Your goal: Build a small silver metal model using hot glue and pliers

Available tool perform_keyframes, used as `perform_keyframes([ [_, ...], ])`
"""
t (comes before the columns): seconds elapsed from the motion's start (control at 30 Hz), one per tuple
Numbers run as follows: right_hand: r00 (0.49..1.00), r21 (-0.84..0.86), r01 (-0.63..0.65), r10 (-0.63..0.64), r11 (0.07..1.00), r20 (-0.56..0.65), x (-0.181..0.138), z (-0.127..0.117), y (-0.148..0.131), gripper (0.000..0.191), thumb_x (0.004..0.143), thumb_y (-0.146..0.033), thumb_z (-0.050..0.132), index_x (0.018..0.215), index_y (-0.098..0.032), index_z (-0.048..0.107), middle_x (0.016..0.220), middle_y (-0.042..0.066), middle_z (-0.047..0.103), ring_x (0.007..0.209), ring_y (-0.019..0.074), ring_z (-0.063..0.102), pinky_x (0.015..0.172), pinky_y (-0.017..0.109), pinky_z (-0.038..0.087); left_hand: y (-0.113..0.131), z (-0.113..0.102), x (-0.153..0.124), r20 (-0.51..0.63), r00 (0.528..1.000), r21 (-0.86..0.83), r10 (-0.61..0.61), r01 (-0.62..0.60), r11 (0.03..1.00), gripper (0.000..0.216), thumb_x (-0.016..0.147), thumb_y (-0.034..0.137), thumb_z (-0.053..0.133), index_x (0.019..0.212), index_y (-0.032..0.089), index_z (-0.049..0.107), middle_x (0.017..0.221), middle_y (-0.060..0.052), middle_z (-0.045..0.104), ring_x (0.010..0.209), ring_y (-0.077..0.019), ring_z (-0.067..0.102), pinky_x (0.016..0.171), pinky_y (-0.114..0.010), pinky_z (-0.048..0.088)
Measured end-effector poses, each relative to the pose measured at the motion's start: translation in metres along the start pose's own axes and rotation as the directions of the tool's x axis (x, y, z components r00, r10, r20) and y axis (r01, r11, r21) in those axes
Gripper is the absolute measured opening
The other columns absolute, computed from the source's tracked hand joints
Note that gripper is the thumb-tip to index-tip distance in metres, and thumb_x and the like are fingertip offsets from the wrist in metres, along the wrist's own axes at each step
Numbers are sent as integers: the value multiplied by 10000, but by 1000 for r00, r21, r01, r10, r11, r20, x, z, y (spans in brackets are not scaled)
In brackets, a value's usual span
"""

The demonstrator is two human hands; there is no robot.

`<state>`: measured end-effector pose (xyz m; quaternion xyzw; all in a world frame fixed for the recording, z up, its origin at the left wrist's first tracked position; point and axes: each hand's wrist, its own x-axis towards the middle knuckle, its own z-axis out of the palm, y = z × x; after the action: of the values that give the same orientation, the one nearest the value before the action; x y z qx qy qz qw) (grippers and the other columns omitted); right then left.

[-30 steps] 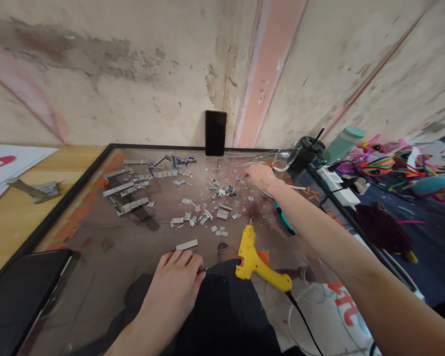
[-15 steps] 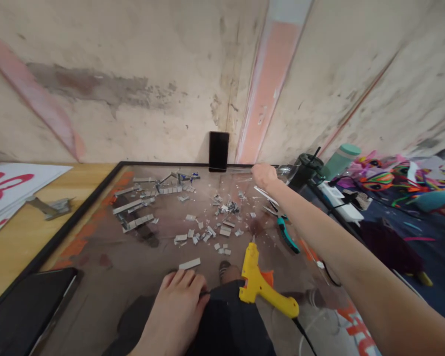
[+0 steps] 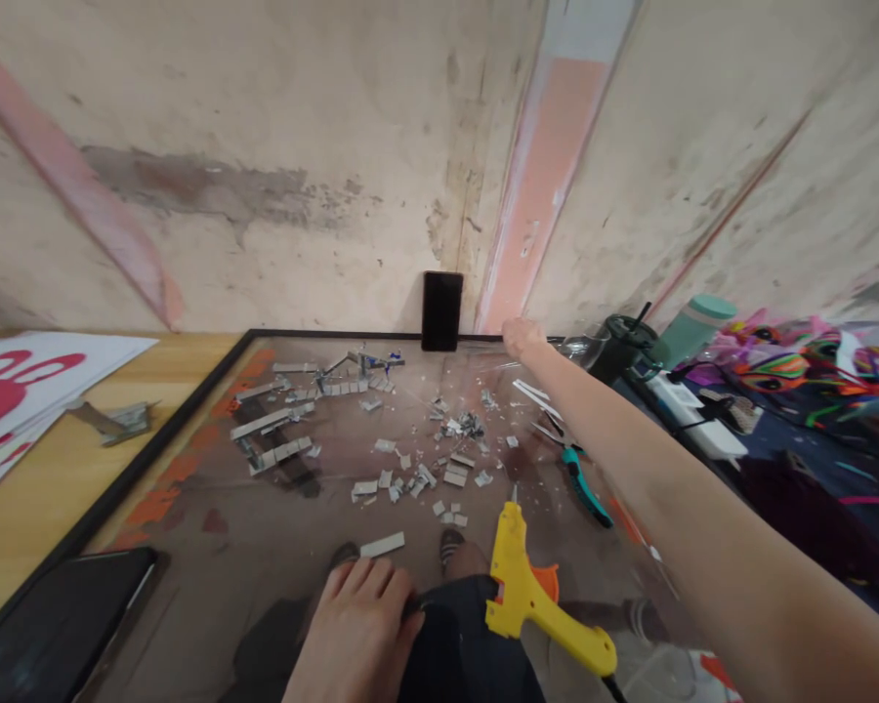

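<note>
My left hand [image 3: 366, 615] is at the near side of the glass tabletop [image 3: 197, 576], fingers curled together. A dark bit shows by its thumb; what it holds, if anything, is hidden. Just beyond its fingers lies a flat grey strip [image 3: 382, 545]. My right hand [image 3: 525, 337] reaches to the table's far edge and looks closed beside thin clear sticks [image 3: 483, 344]; its fingertips are hidden. Under that forearm lie pliers with teal handles [image 3: 584, 488]. A yellow hot glue gun [image 3: 517, 576] rests right of my left hand, nozzle pointing away.
Several grey cardboard-like scraps [image 3: 454, 474] lie mid-table, with a small grey built structure [image 3: 282, 454] to their left. A phone [image 3: 441, 310] leans against the wall. Another dark device [image 3: 59, 615] lies front left. A dark cup [image 3: 619, 347] and power strip [image 3: 703, 420] stand right.
The view has shifted slightly, so everything sits a little lower and to the right. Both hands keep nearly the same places on the table.
</note>
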<state>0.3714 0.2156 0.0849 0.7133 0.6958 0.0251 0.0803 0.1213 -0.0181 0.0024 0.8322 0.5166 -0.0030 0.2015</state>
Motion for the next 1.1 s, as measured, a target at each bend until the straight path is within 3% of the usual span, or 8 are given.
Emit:
perform_keyframes([
  [0.1,998,14,57,-57,998,19,-1,8,-18,296,867,-271,529,1133,-142,525,1142,93,555,947,210,580,784,407,490,1,0,0,-13,1000,10,-6,6,1000,197,797,156,435,793,201,627,883,-64,653,878,-237,555,799,-389,359],
  [0.27,950,130,277,-291,952,115,-11,28,-80,271,873,-278,520,1119,-166,534,1127,73,566,934,200,585,771,396,495,4,0,-1,-47,998,35,-31,32,999,174,794,151,455,785,200,622,849,-53,649,862,-226,555,800,-374,362],
  [0.43,933,189,288,-320,939,167,-19,41,-111,276,872,-272,521,1126,-165,530,1137,76,560,942,203,582,777,402,493,5,-5,-4,-24,999,19,-25,25,1000,165,799,182,461,817,192,625,882,-65,650,893,-237,552,809,-380,364],
  [0.7,949,341,123,-211,932,235,-4,28,-72,278,871,-275,522,1122,-156,531,1123,74,567,924,203,588,762,396,500,4,-5,-7,-45,999,3,-1,1,1000,179,799,212,447,843,190,620,901,-70,642,911,-245,541,805,-383,357],
  [0.83,945,458,74,-210,886,252,-7,23,-54,277,875,-275,517,1125,-157,529,1123,75,567,921,200,589,761,396,500,5,-7,-7,-53,999,5,4,-4,1000,178,802,210,441,835,187,615,896,-69,640,910,-243,540,796,-376,359],
  [1.1,943,634,46,-242,772,227,-18,12,-45,276,872,-271,522,1120,-151,530,1108,75,573,908,196,594,751,392,504,4,-5,-7,-74,997,5,38,-37,999,173,810,230,450,834,177,613,880,-69,637,899,-242,537,789,-370,358],
])
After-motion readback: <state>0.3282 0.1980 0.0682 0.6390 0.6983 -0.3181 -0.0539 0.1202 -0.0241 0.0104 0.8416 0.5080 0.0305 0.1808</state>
